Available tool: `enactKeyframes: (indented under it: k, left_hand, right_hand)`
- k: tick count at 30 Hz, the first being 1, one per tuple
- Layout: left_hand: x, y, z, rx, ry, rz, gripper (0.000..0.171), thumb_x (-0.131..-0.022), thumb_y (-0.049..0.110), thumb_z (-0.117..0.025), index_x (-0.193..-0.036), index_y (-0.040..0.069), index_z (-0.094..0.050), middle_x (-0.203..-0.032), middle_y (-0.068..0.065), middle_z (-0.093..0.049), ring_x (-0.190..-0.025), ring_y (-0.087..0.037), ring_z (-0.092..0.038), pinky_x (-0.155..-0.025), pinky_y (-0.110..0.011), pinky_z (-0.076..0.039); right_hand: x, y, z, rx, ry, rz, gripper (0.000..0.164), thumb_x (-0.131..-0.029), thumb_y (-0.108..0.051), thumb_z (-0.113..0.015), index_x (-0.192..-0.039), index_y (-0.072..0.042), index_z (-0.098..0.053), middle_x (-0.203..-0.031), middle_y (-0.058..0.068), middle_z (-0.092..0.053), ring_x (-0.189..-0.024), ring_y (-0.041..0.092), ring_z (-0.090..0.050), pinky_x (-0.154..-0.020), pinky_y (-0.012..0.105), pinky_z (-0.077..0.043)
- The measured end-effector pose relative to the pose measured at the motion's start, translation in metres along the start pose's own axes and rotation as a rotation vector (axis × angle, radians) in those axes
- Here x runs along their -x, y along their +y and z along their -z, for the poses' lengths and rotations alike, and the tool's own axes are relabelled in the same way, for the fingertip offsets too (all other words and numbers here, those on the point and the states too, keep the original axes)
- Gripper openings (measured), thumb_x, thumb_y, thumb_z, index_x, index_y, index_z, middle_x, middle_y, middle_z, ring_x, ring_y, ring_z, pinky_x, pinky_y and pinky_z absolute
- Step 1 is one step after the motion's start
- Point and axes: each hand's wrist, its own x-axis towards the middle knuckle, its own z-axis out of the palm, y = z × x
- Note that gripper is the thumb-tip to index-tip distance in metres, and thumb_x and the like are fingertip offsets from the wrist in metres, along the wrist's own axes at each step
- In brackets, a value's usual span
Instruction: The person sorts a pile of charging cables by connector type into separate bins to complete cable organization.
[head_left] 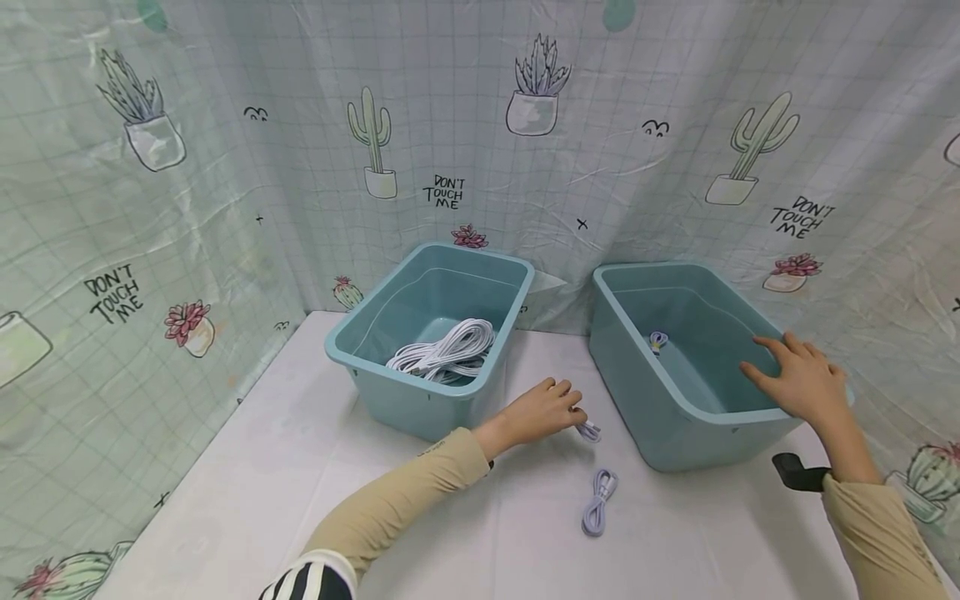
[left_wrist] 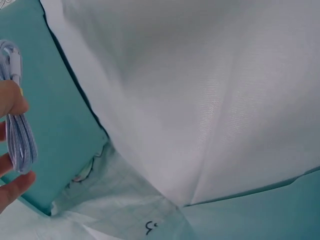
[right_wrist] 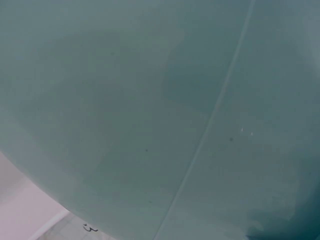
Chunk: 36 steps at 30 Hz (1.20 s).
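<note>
Between the two bins, my left hand (head_left: 534, 412) pinches a coiled pale lilac cable (head_left: 589, 431) just over the table. The left wrist view shows the thumb and fingers around this bundle, which has a white plug and a yellow tie. A second coiled lilac cable (head_left: 598, 504) lies on the table nearer to me. My right hand (head_left: 806, 379), fingers spread and holding nothing, is at the near right corner of the right teal bin (head_left: 697, 446). A small tied cable (head_left: 657, 341) lies inside that bin. The right wrist view shows only bin wall, no fingers.
The left teal bin (head_left: 405, 400) holds several bundles of white cable (head_left: 450, 348). Both bins stand at the back of the white table (head_left: 420, 533). A printed curtain (head_left: 480, 150) hangs close behind them and along the sides.
</note>
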Motion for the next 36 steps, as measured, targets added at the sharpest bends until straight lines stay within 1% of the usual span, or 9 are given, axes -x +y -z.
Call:
enactKeyframes:
  k: [7,10,14,16,21,24,28,31,36]
  left_hand:
    - [-0.002,0.002,0.001,0.001,-0.049,0.012,0.021,-0.092,0.020,-0.045,-0.106,0.028,-0.059,-0.105,0.007,-0.055,-0.093,-0.012,-0.051,-0.082,-0.024,-0.044]
    - [-0.001,0.003,0.001,-0.020,-0.029,0.026,0.019,-0.091,0.018,-0.047,-0.105,0.024,-0.058,-0.103,0.006,-0.054,-0.090,-0.013,-0.051,-0.081,-0.025,-0.045]
    - [-0.002,0.002,0.002,-0.067,0.016,0.041,0.017,-0.091,0.016,-0.048,-0.105,0.021,-0.056,-0.100,0.003,-0.053,-0.087,-0.014,-0.052,-0.079,-0.027,-0.046]
    - [-0.003,0.000,0.004,-0.084,0.018,0.044,0.019,-0.091,0.015,-0.048,-0.109,0.020,-0.054,-0.102,0.002,-0.052,-0.089,-0.015,-0.052,-0.081,-0.028,-0.046]
    - [-0.006,-0.006,0.008,-0.102,0.001,0.048,0.032,-0.090,0.015,-0.049,-0.121,0.025,-0.046,-0.108,0.000,-0.050,-0.095,-0.018,-0.052,-0.084,-0.031,-0.046]
    - [-0.009,-0.009,0.011,-0.098,0.002,0.056,0.037,-0.090,0.013,-0.050,-0.123,0.029,-0.044,-0.109,-0.001,-0.050,-0.096,-0.019,-0.052,-0.084,-0.031,-0.046]
    - [-0.012,-0.014,0.016,-0.060,-0.003,0.076,0.038,-0.091,0.013,-0.048,-0.124,0.029,-0.044,-0.112,-0.002,-0.050,-0.099,-0.020,-0.051,-0.086,-0.031,-0.045]
    - [-0.016,-0.018,0.020,-0.004,-0.001,0.100,0.039,-0.090,0.013,-0.049,-0.125,0.029,-0.045,-0.113,-0.003,-0.050,-0.101,-0.020,-0.050,-0.088,-0.032,-0.044]
    - [-0.024,-0.024,0.029,0.062,0.028,0.144,0.041,-0.089,0.012,-0.052,-0.126,0.028,-0.045,-0.113,-0.005,-0.050,-0.102,-0.021,-0.049,-0.089,-0.033,-0.043]
  right_hand:
    - [0.001,0.000,0.000,0.006,-0.003,0.001,0.071,-0.087,-0.056,-0.037,-0.131,-0.001,-0.035,-0.136,0.038,-0.020,-0.115,0.059,-0.020,-0.076,0.073,-0.020]
    - [0.002,-0.001,0.000,0.010,-0.004,0.000,0.070,-0.087,-0.056,-0.037,-0.131,-0.001,-0.036,-0.136,0.037,-0.020,-0.115,0.059,-0.021,-0.077,0.073,-0.020]
    - [0.002,-0.002,0.000,0.011,-0.003,-0.004,0.069,-0.087,-0.055,-0.038,-0.130,-0.001,-0.036,-0.136,0.037,-0.019,-0.116,0.058,-0.020,-0.078,0.073,-0.020]
    - [0.002,-0.003,0.001,0.013,-0.001,-0.006,0.069,-0.087,-0.054,-0.038,-0.130,0.000,-0.036,-0.136,0.037,-0.019,-0.116,0.058,-0.020,-0.078,0.073,-0.020]
    - [0.002,-0.004,0.001,0.015,-0.002,-0.008,0.068,-0.087,-0.053,-0.039,-0.130,0.000,-0.036,-0.136,0.037,-0.020,-0.116,0.058,-0.021,-0.078,0.073,-0.020]
    - [0.002,-0.003,0.002,0.012,-0.009,-0.007,0.068,-0.088,-0.053,-0.039,-0.131,0.000,-0.035,-0.136,0.038,-0.019,-0.117,0.059,-0.019,-0.078,0.072,-0.020]
    - [0.002,-0.002,0.002,0.010,-0.017,-0.007,0.068,-0.088,-0.053,-0.039,-0.131,0.000,-0.034,-0.136,0.038,-0.018,-0.117,0.060,-0.018,-0.077,0.072,-0.020]
    - [0.002,-0.002,0.002,0.012,-0.015,-0.008,0.068,-0.087,-0.053,-0.039,-0.131,0.000,-0.035,-0.135,0.038,-0.019,-0.116,0.060,-0.019,-0.078,0.072,-0.020]
    - [0.002,-0.003,0.002,0.016,-0.012,-0.011,0.068,-0.087,-0.053,-0.040,-0.131,-0.001,-0.035,-0.135,0.038,-0.019,-0.116,0.060,-0.019,-0.078,0.072,-0.020]
